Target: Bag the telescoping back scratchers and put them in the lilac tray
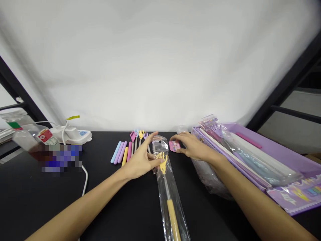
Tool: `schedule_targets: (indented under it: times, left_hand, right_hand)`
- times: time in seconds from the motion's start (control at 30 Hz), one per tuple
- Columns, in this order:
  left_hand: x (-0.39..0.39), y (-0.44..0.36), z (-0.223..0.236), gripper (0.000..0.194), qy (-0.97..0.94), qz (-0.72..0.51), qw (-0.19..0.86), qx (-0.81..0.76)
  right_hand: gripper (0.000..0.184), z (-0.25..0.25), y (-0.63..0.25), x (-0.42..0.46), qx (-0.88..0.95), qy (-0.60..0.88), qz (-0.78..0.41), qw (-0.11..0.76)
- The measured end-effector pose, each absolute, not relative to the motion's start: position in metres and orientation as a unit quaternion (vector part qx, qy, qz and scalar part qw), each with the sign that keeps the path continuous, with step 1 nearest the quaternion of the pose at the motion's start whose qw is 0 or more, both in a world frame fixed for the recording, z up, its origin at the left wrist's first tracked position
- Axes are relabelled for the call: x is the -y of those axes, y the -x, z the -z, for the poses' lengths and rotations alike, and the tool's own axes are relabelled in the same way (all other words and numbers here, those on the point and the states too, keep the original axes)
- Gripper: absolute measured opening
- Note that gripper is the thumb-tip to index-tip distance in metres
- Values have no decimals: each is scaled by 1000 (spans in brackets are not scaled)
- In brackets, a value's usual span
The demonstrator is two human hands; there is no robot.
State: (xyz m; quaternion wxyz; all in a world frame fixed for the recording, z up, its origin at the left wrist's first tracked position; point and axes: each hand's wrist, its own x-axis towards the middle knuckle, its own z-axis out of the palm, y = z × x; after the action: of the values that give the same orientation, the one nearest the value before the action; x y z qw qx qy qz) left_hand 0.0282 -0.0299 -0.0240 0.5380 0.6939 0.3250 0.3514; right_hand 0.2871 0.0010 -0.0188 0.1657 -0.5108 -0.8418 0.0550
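In the head view, the person's left hand (pixel 141 159) is open with its fingers spread, the fingertips lying against the upper part of a clear plastic sleeve (pixel 160 147). The hand is not clenched around it. The sleeve holds a back scratcher (pixel 162 163) with a yellow claw and yellow handle, and it lies on the black table (pixel 37 194) at the middle, running toward the near edge. The right hand (pixel 193 147) is cupped, its fingers over a small pink card (pixel 174 146) just right of the sleeve's top; whether it is pinching the card, I cannot tell. Beyond the left hand, a group of loose back scratchers (pixel 136 137) with pink, blue, yellow and lilac claws lies unbagged, beside pastel handles (pixel 120 154). At right, a lilac tray (pixel 240 125) holds a pile of bagged items (pixel 250 160), with a crumpled plastic bag (pixel 208 177) below its edge. So one scratcher is sleeved, others in the tray look bagged, and the loose group is not. At far left sit a white power strip (pixel 72 134) and a glass jar (pixel 20 129).
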Motion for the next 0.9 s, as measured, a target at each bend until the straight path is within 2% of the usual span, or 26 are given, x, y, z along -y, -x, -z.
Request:
schedule_targets:
  times: [0.17,0.6,0.9]
  left_hand:
    - [29,-29,25,94,-688,-346,549,-326]
    - [29,-29,29,92,-692,-347,541,-328]
    - [30,-29,26,93,-684,-346,552,-329]
  right_hand:
    - [40,18,-287,-3,842,512,-67,155]
    - [43,9,-283,-2,837,525,-85,130]
    - [40,7,-282,4,850,493,-80,171]
